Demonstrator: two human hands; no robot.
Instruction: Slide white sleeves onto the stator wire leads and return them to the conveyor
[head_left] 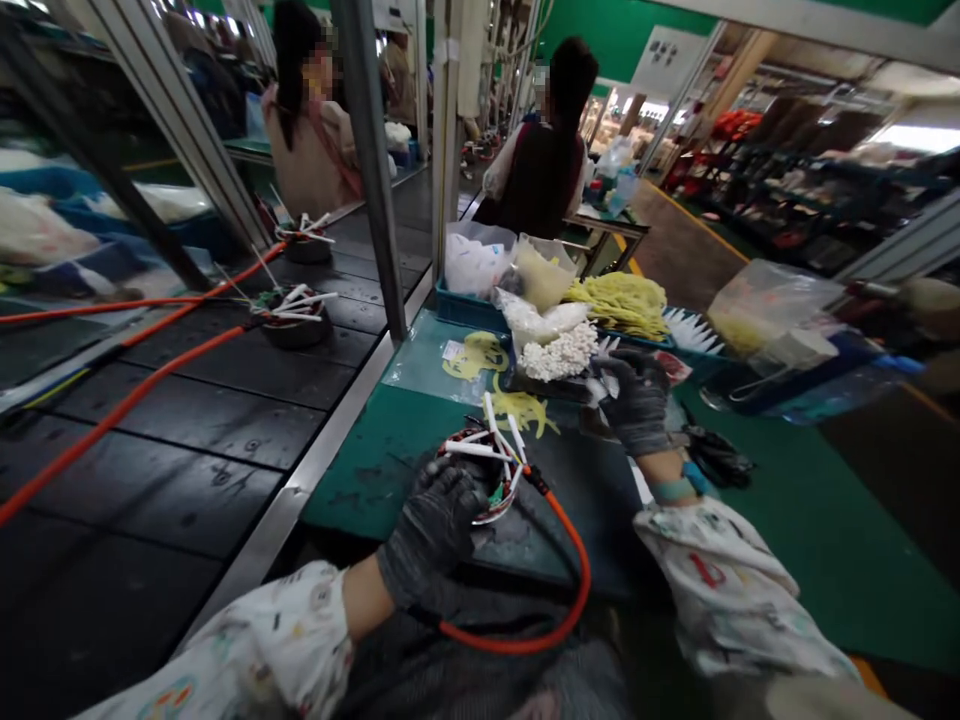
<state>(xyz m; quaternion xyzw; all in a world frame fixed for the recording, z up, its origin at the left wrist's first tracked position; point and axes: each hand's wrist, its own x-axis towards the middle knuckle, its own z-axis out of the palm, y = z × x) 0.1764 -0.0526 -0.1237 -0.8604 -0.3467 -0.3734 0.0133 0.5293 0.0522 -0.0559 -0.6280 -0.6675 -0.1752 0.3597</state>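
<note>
A round wired part (487, 460) with white sleeves and an orange cable (577, 560) lies on the green work table (352, 470). My left hand (439, 515), in a dark grey glove, is closed on its near left rim. The gloved right hand (636, 400) is further right, beside a heap of small white pieces (561, 352). Its fingers are bent around the edge of a clear plastic bag (602, 382). Whether they pinch the bag or something small is too blurred to tell. Yellow sleeves (517, 408) lie just behind the round part.
A slatted conveyor (300, 390) on the left carries two similar wired parts (292, 312) with orange cables. Metal posts (375, 170) stand along its edge. Blue bins with yellow strands (622, 303) and bags line the table's back. Two people (544, 160) sit further off.
</note>
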